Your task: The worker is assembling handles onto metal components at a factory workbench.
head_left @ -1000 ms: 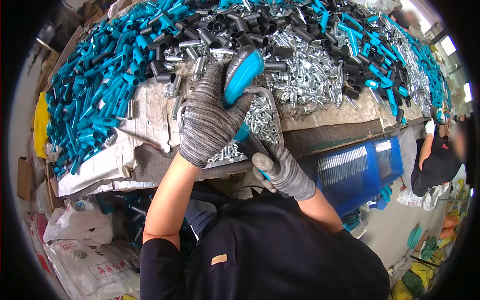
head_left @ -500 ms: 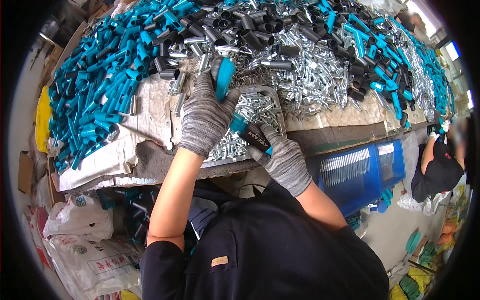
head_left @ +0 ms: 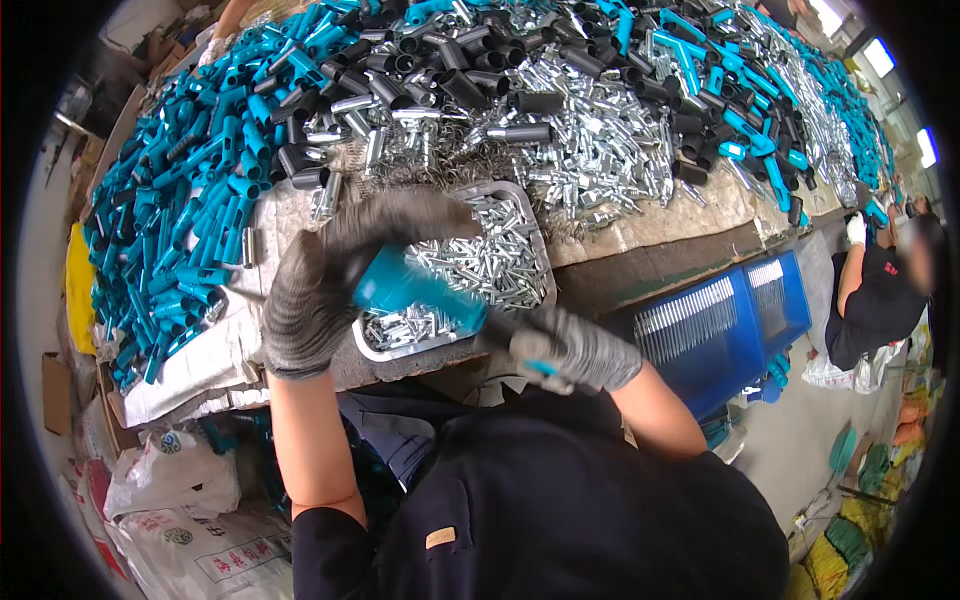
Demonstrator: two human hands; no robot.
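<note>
My right hand point(head_left: 580, 348), in a grey knit glove, is closed round the black end of a teal and black hand tool point(head_left: 425, 292). The tool lies nearly level in front of me and is smeared by motion, so its exact kind does not show. At its other end my left hand point(head_left: 335, 265), gloved alike, curls round the dark part beside the teal body. Its fingers reach over the top and are partly blurred. Beneath the tool, on the bench edge, stands a pale tray point(head_left: 535, 235) full of small metal pins point(head_left: 500, 255).
Teal housings point(head_left: 215, 200) heap up at left, black sleeves point(head_left: 465, 85) at the back, and silver metal parts point(head_left: 610, 130) right of centre. Blue bins point(head_left: 690, 365) with rows of metal rods hang at right. Another person point(head_left: 880, 290) works beyond. White sacks point(head_left: 190, 500) lie lower left.
My left hand has swung left and down, and the tool has tilted from upright to nearly level. My right hand has moved slightly down. The whole view has shifted a little.
</note>
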